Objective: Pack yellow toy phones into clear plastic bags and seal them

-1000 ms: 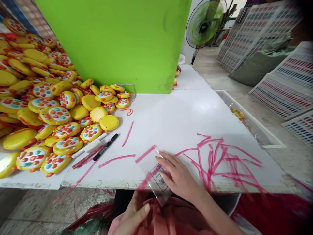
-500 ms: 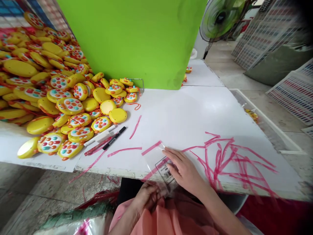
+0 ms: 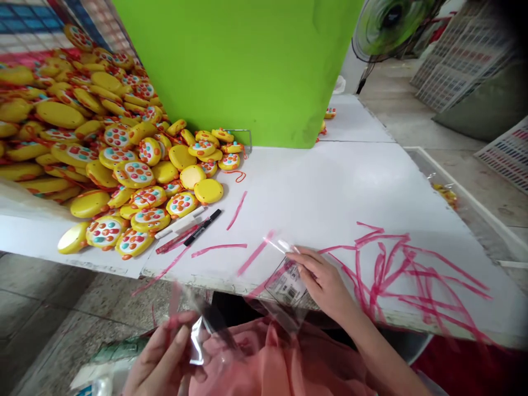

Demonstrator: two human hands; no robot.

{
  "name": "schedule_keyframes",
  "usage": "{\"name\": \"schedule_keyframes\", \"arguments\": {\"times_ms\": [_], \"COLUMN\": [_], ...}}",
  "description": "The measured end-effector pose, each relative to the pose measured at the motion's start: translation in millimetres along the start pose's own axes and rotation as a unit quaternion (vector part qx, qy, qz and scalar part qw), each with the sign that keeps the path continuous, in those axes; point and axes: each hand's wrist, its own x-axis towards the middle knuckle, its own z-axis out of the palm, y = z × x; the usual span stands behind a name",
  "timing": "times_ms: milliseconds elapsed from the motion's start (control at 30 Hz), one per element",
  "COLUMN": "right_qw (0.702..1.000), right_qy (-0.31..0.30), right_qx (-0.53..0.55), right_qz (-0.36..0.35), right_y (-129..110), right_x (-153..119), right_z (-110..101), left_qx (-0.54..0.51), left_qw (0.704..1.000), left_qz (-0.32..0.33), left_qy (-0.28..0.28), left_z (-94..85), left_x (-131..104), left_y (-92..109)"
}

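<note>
Film (image 3: 197, 344), one clear piece, pinched in left hand (image 3: 165, 349), one labelled bag (image 3: 286, 283) held by right hand (image 3: 325, 280)

The clear film (image 3: 197, 342) in the left hand (image 3: 165, 346) is smeared by motion, its outline lost; the bottom edge cuts off that arm. The right hand (image 3: 324, 278) covers part of the clear bag (image 3: 264, 269), whose label (image 3: 289, 283) has print too small to read. The yellow toys (image 3: 116, 135) run past the left edge, the green panel (image 3: 247, 71) and fan (image 3: 391, 17) past the top.
</note>
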Motion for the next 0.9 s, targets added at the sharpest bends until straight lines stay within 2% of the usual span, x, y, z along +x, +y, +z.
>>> {"name": "schedule_keyframes", "arguments": {"times_ms": [100, 167, 267, 333, 400, 467, 533, 633, 667, 767, 800, 833, 900], "right_qw": [0.999, 0.998, 0.996, 0.996, 0.998, 1.000, 1.000, 1.000, 1.000, 1.000, 1.000, 1.000, 1.000], "right_qy": [-0.009, -0.019, -0.043, -0.050, -0.040, -0.020, -0.004, 0.009, 0.010, 0.005, 0.004, 0.003, 0.002], "right_qx": [0.026, 0.045, 0.075, 0.073, 0.046, 0.016, 0.000, -0.007, -0.007, -0.003, -0.002, -0.002, -0.003], "right_qz": [0.017, 0.030, 0.032, 0.023, 0.016, 0.015, 0.016, 0.020, 0.019, 0.013, 0.012, 0.011, 0.008], "right_y": [2, 3, 2, 1, 1, 2, 3, 5, 5, 5, 5, 5, 5], "right_x": [0, 0, -1, 0, 1, 2, 3, 2, 2, 2, 2, 2, 3], "right_z": [-1, -4, -8, -8, -5, -1, 3, 5, 5, 4, 4, 4, 4], "left_qx": [-0.033, -0.057, -0.097, -0.117, -0.125, -0.114, -0.072, 0.095, 0.163, 0.304, 0.346, 0.382, 0.412], "left_qw": [0.994, 0.984, 0.970, 0.959, 0.953, 0.954, 0.962, 0.965, 0.960, 0.934, 0.921, 0.909, 0.896], "left_qz": [-0.025, -0.039, -0.048, -0.063, -0.069, -0.050, -0.008, 0.031, 0.058, 0.162, 0.166, 0.144, 0.057], "left_qy": [-0.100, -0.166, -0.218, -0.252, -0.269, -0.271, -0.265, -0.241, -0.220, -0.090, -0.075, -0.085, -0.157], "left_z": [40.4, 74.5, 118.7, 136.5, 142.1, 135.6, 119.0, 84.3, 72.7, 44.8, 38.6, 34.0, 30.1], "left_x": [11, 25, 45, 52, 53, 48, 38, 23, 20, 23, 26, 29, 33], "left_y": [11, 7, -5, -12, -14, -12, -8, -6, -6, -13, -17, -20, -28]}}
